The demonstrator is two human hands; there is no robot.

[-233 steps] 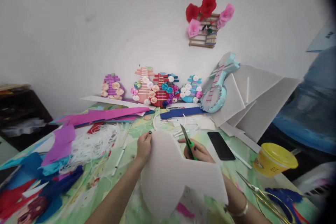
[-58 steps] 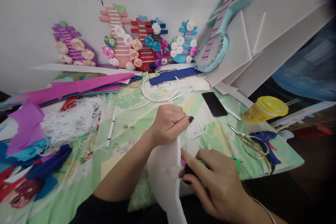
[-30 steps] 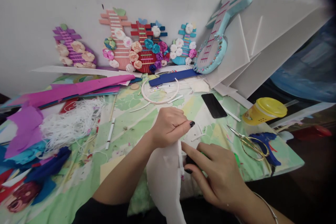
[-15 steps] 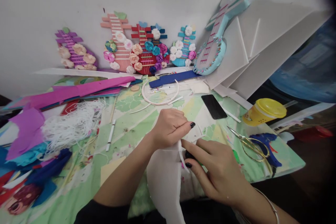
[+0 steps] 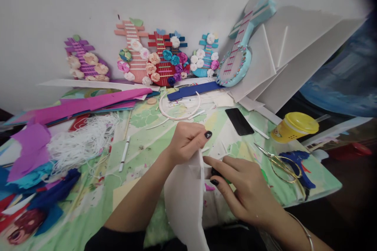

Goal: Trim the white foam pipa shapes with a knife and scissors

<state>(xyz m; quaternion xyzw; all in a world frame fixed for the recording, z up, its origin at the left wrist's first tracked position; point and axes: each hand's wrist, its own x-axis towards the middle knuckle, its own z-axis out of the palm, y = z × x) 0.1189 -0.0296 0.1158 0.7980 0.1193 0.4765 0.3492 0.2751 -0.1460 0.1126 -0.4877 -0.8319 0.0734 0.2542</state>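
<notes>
The left hand (image 5: pixel 188 143) is closed around the upper end of a curved white board piece (image 5: pixel 182 196), with the thumb folded over the fingers. The piece stands on edge in front of the person, its narrow rim turned toward the right hand (image 5: pixel 246 186). That hand is curled around a black-and-green cutter (image 5: pixel 216 172), the index finger reaching to the rim and the thumb below the tool. The cutter's tip is close against the rim, though how deep it sits cannot be told.

The step in hand looks like paring or smoothing the rim. A further stroke would call for a firm left-hand hold, a shallow blade angle and light pressure, with the left fingers clear of the blade's path, since a board this thin could flex or chip.

Beyond the hands, a dark phone (image 5: pixel 239 121) lies on the patterned tablecloth (image 5: pixel 147 141), with a yellow cup (image 5: pixel 294 127) and gold-handled scissors (image 5: pixel 284 168) off to the right. A white marker (image 5: pixel 124 153) lies left of the hands, near a heap of white string (image 5: pixel 79 141). Decorated lute shapes stand along the wall behind, next to a larger pale-blue instrument (image 5: pixel 235 64) leaning by grey-white boards (image 5: pixel 300 39)
</notes>
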